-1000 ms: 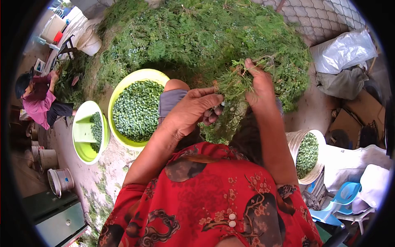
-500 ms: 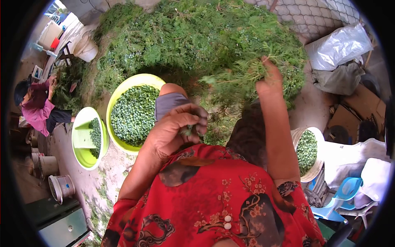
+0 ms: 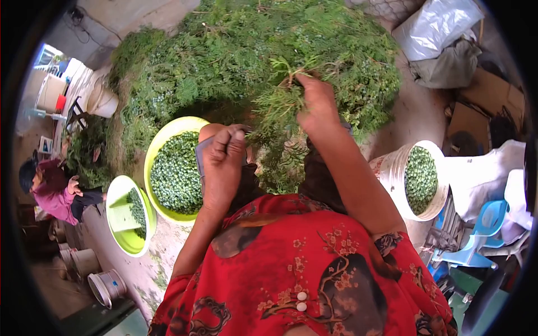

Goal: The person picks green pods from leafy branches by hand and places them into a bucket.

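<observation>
My right hand point(image 3: 319, 103) grips a green evergreen sprig point(image 3: 277, 103) by its stem, and its feathery leaves hang to the left and down. My left hand point(image 3: 223, 159) is closed, thumb against curled fingers, beside the tips of the sprig. Whatever it pinches is hidden. Left of that hand stands a yellow-green tub point(image 3: 150, 168) filled with small green seed cones point(image 3: 178, 173). Beyond both hands lies a large heap of cut evergreen branches point(image 3: 235, 61), with pale bluish cones among the leaves.
A second, tilted green tub point(image 3: 120, 224) holds some cones. At right stands a white bucket point(image 3: 386, 171) of cones, near a blue plastic stool point(image 3: 485, 227). Silver sacking point(image 3: 440, 28) lies at back right. A person in pink point(image 3: 53, 190) sits at far left.
My right hand has moved left with the sprig, towards my left hand. My left hand has risen and turned, its fingers curling tighter. The whole view has shifted slightly.
</observation>
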`<state>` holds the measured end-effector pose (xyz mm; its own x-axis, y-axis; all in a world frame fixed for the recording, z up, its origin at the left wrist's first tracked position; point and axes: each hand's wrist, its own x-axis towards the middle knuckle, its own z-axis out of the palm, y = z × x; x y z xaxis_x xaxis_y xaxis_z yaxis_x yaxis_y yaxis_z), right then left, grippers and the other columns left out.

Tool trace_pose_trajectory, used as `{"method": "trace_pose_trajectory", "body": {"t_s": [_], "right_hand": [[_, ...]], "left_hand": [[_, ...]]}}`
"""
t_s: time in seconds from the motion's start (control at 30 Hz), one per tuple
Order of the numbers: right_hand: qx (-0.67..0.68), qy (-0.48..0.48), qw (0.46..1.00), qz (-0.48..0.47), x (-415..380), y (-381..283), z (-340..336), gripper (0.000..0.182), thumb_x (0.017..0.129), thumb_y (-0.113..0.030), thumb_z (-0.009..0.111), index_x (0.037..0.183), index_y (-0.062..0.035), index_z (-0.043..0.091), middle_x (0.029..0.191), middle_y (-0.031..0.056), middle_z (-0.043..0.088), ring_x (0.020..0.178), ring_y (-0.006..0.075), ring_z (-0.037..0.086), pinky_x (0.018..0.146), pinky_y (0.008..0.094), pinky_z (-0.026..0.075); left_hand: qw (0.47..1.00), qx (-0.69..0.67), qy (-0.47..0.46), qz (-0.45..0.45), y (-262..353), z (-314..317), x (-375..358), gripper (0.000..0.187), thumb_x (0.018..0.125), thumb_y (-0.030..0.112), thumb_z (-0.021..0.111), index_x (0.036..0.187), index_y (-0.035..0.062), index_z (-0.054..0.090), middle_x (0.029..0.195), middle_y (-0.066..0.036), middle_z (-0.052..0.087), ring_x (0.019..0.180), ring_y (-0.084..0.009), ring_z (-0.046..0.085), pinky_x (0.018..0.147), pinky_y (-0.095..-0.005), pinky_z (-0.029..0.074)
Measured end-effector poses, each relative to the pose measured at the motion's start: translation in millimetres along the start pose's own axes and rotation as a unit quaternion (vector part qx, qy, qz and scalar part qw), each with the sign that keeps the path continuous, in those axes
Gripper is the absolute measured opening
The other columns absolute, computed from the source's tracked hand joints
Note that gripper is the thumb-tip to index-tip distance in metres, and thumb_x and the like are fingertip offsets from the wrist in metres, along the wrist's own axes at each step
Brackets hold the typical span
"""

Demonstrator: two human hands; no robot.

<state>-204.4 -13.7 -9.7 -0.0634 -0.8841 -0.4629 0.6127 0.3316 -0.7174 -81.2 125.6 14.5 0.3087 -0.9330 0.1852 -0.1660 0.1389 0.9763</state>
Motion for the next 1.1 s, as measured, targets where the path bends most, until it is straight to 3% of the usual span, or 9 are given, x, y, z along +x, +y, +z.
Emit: {"method": "trace_pose_trajectory", "body": {"t_s": [0.17,0.37,0.47,0.53,0.57,0.6,0.83,1.0,1.1], "right_hand": [[0.001,0.013,1.000,-0.001,-5,3,-4,0.017,0.080,-0.015,0.063,0.094,-0.0070,0.059,0.092,0.0066,0.057,0.086,0.0192,0.055,0.069,0.0388,0.047],[-0.145,-0.046,0.988,0.003,-25,-1,-2,0.033,0.082,-0.025,0.058,0.101,0.0012,0.051,0.091,0.0139,0.057,0.077,0.0204,0.054,0.068,0.0375,0.047],[-0.199,-0.002,0.969,-0.145,-11,37,2,0.048,0.089,-0.037,0.040,0.103,0.0090,0.043,0.095,0.0320,0.053,0.092,0.0471,0.052,0.083,0.0462,0.041],[-0.141,0.047,0.980,-0.136,-10,41,3,0.046,0.088,-0.030,0.045,0.111,0.0095,0.043,0.096,0.0270,0.056,0.088,0.0395,0.056,0.082,0.0461,0.042],[-0.528,0.021,0.801,-0.281,-4,50,-1,0.050,0.083,-0.024,0.051,0.121,0.0065,0.039,0.098,0.0188,0.057,0.084,0.0291,0.057,0.081,0.0470,0.041],[-0.811,-0.015,0.461,-0.360,3,57,-5,0.061,0.079,-0.018,0.057,0.131,0.0034,0.035,0.099,0.0107,0.059,0.080,0.0187,0.058,0.081,0.0480,0.040],[-0.356,-0.021,0.930,-0.092,51,78,-24,0.049,0.083,-0.027,0.053,0.121,0.0022,0.040,0.095,0.0131,0.055,0.081,0.0234,0.053,0.077,0.0445,0.039],[0.153,-0.035,0.975,0.160,77,79,-29,0.043,0.088,-0.034,0.050,0.112,0.0011,0.043,0.092,0.0151,0.051,0.083,0.0273,0.049,0.075,0.0415,0.038],[0.036,0.114,0.991,0.056,50,12,-48,0.037,0.086,-0.028,0.054,0.109,-0.0001,0.045,0.097,0.0168,0.052,0.087,0.0275,0.050,0.075,0.0436,0.040]], "left_hand": [[0.971,0.202,-0.077,0.097,-15,16,-2,0.011,0.076,0.010,0.066,0.082,0.0022,0.062,0.062,-0.013,0.055,0.054,-0.0267,0.051,0.053,-0.0333,0.041],[0.900,0.401,-0.078,0.154,-29,40,7,0.023,0.071,0.020,0.070,0.084,0.0025,0.062,0.060,-0.016,0.056,0.059,-0.0324,0.057,0.052,-0.0404,0.043],[0.935,0.302,-0.100,0.154,-34,45,10,0.010,0.074,0.009,0.062,0.080,0.0015,0.060,0.059,-0.016,0.055,0.053,-0.0349,0.055,0.048,-0.0401,0.041],[0.891,0.413,-0.101,0.159,-20,45,8,0.010,0.076,0.007,0.060,0.074,-0.0020,0.057,0.066,-0.019,0.053,0.058,-0.0357,0.053,0.050,-0.0390,0.039],[0.891,0.419,-0.075,0.156,-25,41,7,0.012,0.076,0.009,0.060,0.075,-0.0022,0.057,0.063,-0.016,0.054,0.054,-0.0286,0.052,0.051,-0.0361,0.040],[0.890,0.428,-0.045,0.152,-30,36,7,0.014,0.076,0.012,0.059,0.075,-0.0024,0.058,0.060,-0.014,0.055,0.051,-0.0214,0.051,0.051,-0.0332,0.040],[0.952,0.086,-0.079,-0.282,14,42,-3,0.024,0.090,0.030,0.045,0.080,0.0092,0.046,0.063,0.003,0.039,0.049,-0.0039,0.035,0.041,-0.0165,0.025],[0.862,-0.108,-0.155,-0.470,9,30,-19,0.022,0.090,0.028,0.044,0.081,0.0086,0.047,0.064,0.002,0.041,0.046,-0.0038,0.031,0.038,-0.0161,0.022],[0.867,-0.116,-0.199,-0.441,21,25,-18,0.019,0.090,0.025,0.047,0.083,0.0075,0.049,0.067,0.000,0.044,0.045,-0.0040,0.032,0.036,-0.0160,0.022]]}}
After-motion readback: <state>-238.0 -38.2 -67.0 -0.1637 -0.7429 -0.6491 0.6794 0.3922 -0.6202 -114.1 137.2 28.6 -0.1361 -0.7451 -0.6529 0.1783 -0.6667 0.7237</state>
